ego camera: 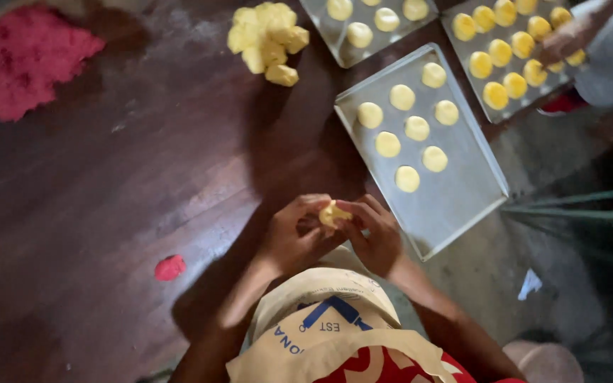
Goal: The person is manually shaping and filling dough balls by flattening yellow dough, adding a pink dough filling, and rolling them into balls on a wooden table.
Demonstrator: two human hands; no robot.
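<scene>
Both hands, left (pixel 294 237) and right (pixel 374 237), pinch dough piece (pixel 333 213), shaping it. Next likely: free spot on near tray (pixel 462 191), gentle release.

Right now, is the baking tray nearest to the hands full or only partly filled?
Partly filled. The nearest tray carries eight pale dough rounds on its far half, while the half toward the hands is bare metal.

Top trays (pixel 363 53) cut by edge
</scene>
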